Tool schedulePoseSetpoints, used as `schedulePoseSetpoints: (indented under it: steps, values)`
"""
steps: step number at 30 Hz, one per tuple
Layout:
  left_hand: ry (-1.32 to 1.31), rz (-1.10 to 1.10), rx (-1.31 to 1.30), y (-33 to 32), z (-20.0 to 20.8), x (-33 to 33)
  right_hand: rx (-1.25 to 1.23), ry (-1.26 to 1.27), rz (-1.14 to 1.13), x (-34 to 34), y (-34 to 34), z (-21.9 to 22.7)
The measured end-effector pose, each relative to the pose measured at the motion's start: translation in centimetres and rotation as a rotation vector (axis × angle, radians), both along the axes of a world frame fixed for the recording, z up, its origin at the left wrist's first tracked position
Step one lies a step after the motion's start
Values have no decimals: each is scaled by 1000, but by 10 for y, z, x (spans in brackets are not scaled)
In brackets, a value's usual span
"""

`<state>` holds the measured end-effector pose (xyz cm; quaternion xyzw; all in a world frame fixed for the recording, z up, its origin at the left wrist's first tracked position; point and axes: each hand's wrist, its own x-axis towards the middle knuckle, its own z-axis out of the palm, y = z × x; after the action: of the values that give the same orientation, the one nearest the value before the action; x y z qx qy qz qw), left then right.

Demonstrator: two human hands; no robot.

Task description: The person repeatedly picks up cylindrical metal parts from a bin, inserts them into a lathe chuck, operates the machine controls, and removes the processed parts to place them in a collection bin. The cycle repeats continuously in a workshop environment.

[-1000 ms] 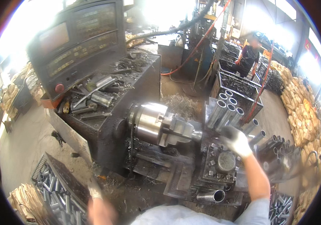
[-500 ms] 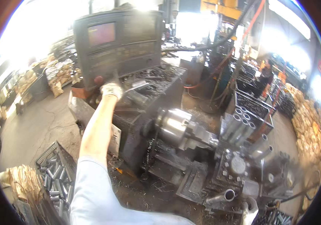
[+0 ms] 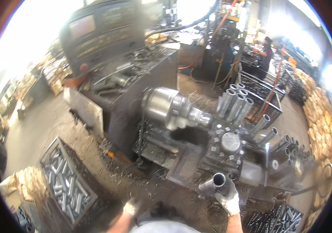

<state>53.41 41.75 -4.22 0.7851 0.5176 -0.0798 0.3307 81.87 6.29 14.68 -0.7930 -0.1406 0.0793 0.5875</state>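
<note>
Your right hand, in a pale glove with darkened fingertips, is at the near side of the machine, right up against the steel tube. The tube lies tilted below the tool post, its hollow end turned up and toward your right. Your fingers curve along the right side of that end, with the tube's body running away to their left; the palm sits just below and to the right of the rim. The fingers look bent, but I can't make out whether they grip the tube or merely rest against it.

Your left hand, also gloved, is low over the floor, well apart from the tube. It is blurred, so I can't tell how its fingers stand or whether they hold anything. To its left is a bin of short metal pieces.

Ahead of you, the bright chuck sits left of the tool post, and a cluster of upright tubes stands beyond the post.
</note>
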Motion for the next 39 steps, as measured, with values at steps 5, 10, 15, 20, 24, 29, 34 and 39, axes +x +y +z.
schedulePoseSetpoints:
  steps: [5, 10, 15, 20, 24, 29, 34, 39]
  values:
    - [636, -186, -278, -35, -122, -253, -150, 72, 213, 8, 42, 11]
    - [439, 207, -219, -105, -136, -375, -14, 191, 405, -55, 99, 0]
    - [-56, 824, -222, -175, -90, -378, -367, -31, 1024, -198, 198, -37]
    - [-140, 1101, -271, -269, -81, -459, -334, -339, 1605, -388, 267, -75]
    - [-29, 1622, -283, -402, -122, -533, -447, -351, 2003, -522, 280, -69]
    - [-458, 2349, -38, -578, -160, -513, -254, -590, 2489, -660, 290, -25]
    - [-1056, 3278, 561, -661, -166, -414, -9, -524, 2756, -799, 285, 2]
    - [1283, 3029, 278, -666, -109, -397, -66, -526, 2847, -909, 282, 3]
